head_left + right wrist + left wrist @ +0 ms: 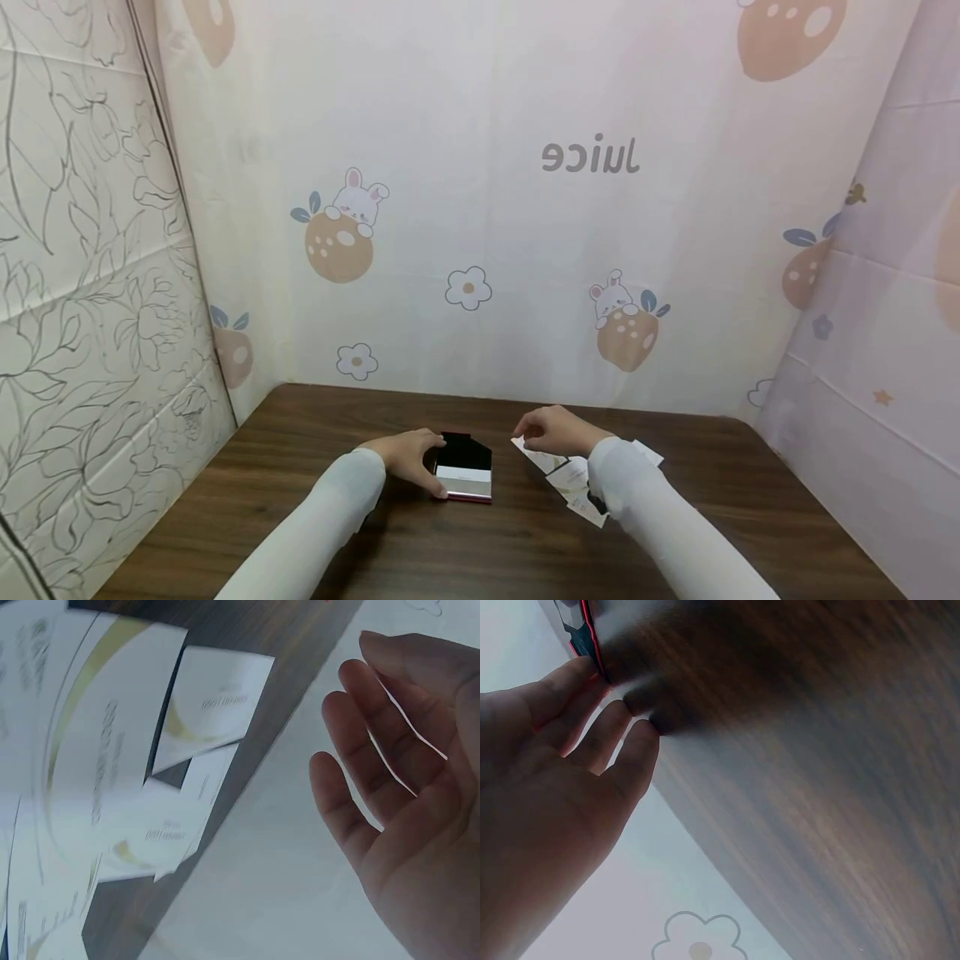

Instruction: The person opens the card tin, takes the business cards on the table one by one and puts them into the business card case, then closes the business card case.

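A flat, shiny business card case (462,482) with a black reflective surface and a red edge lies on the table, a white strip across its middle. My left hand (411,459) grips its left side, thumb at the near corner and fingers at the far one. Only a corner of the case (585,634) shows in the left wrist view, at the fingertips. To the right, several white business cards with gold curves (570,477) lie spread and overlapping. Over their far end hovers my right hand (561,431), fingers loosely bent; the right wrist view shows nothing held.
The dark wooden table (517,550) meets a printed cloth wall (480,350) at the back. Cloth also hangs along the left and right sides. One white card (648,452) sticks out beyond the right sleeve.
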{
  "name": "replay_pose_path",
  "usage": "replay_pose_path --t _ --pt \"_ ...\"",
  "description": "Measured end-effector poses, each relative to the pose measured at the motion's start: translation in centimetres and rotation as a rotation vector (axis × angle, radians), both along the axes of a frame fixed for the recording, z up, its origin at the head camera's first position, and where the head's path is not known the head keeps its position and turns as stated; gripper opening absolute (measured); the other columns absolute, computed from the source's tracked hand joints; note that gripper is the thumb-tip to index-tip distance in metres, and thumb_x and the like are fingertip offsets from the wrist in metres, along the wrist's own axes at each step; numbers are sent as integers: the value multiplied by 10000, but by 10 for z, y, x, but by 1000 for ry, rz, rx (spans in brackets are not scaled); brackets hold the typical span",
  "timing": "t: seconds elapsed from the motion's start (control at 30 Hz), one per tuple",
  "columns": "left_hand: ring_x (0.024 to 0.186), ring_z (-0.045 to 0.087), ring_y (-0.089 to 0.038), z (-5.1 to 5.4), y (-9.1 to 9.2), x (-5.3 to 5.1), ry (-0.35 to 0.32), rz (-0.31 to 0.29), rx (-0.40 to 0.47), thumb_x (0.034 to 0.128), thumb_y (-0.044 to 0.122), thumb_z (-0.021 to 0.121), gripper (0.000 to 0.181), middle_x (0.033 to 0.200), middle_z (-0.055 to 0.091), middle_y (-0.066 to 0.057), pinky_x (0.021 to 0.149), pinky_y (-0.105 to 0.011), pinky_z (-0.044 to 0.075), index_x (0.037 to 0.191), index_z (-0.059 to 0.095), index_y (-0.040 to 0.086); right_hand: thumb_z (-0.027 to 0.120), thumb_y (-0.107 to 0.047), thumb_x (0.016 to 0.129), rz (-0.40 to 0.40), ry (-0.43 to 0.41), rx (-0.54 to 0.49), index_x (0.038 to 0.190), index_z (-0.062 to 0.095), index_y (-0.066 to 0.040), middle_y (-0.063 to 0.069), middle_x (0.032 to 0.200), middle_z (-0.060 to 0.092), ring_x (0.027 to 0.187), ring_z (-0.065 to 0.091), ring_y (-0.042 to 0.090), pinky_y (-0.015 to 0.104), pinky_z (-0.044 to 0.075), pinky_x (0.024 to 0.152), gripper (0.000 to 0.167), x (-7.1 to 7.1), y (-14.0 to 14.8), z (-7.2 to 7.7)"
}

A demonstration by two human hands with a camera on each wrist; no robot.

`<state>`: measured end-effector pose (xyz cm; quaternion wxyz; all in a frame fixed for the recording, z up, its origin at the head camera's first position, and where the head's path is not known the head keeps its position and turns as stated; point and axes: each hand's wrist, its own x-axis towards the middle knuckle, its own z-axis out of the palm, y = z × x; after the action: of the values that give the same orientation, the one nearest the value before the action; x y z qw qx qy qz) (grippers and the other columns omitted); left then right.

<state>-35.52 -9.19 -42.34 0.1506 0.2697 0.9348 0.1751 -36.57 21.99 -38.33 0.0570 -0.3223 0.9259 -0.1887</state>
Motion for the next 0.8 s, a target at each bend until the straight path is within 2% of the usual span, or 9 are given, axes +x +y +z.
replay_pose_path --t 0.17,0.3,0.43,0.67,0.8 --pt "1359 429 -253 0 -1 0 3 2 5 729 536 822 900 1484 448 -70 1083 -464 375 1459 506 115 781 -73 854 -73 -41 83 1083 719 -70 30 986 671 920 626 212 413 527 815 237 0 16 1" --pt "1351 437 -252 -2 -1 -1 3 6 6 722 547 824 906 1477 456 -68 1080 -464 379 1456 511 117 860 -97 761 -157 -85 181 1057 731 -96 55 1031 691 1015 634 303 488 498 895 323 3 30 2" --pt "1350 439 -249 -4 -2 -3 -1 8 1 722 569 814 915 1480 454 -66 1081 -462 379 1461 508 125 905 -112 693 -236 -124 247 1031 729 -144 57 1099 686 1079 610 326 530 460 947 383 8 42 1" --pt "1342 444 -255 -6 -2 -6 -5 6 5 723 568 813 909 1473 459 -70 1081 -474 378 1455 512 122 945 -139 615 -297 -148 326 1011 697 -229 98 1135 643 1030 606 323 534 474 888 476 8 54 -5" --pt "1341 445 -252 -5 -1 -5 -6 11 3 720 563 817 909 1472 463 -65 1078 -475 380 1454 512 122 941 -106 600 -305 -157 327 988 689 -232 98 1126 640 1015 605 322 527 480 872 479 8 55 -6"
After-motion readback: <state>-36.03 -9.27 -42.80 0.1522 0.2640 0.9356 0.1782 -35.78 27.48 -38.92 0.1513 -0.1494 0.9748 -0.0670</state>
